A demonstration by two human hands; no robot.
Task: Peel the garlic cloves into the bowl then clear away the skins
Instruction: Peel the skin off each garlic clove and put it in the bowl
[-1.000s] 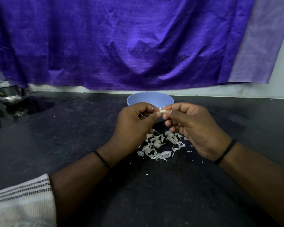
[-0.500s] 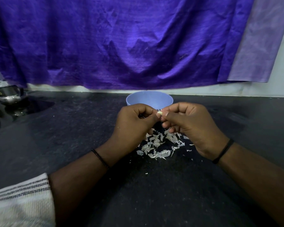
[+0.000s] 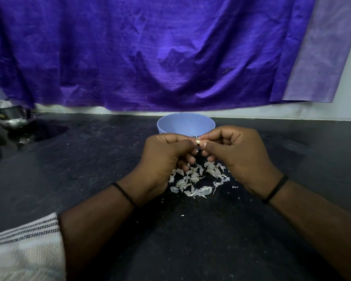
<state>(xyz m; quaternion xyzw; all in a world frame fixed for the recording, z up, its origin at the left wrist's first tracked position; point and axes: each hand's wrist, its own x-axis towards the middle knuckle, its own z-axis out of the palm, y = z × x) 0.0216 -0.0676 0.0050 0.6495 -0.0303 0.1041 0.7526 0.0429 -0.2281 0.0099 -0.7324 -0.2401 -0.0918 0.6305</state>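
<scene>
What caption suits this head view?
Both hands, left hand and right hand, pinch a garlic clove above skins, before blue bowl.

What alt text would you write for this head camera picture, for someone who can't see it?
Two hands, the left hand and right hand, pinch one small garlic clove between their fingertips above a dark counter. A heap of white garlic skins lies beneath them, a blue bowl stands just behind, and purple cloth hangs at the back.

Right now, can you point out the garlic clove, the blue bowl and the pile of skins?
garlic clove (image 3: 198,142): head view, pale tip showing between the fingertips.
blue bowl (image 3: 170,126): head view, outer wall, left side.
pile of skins (image 3: 197,179): head view, middle of the heap on the counter.
</scene>
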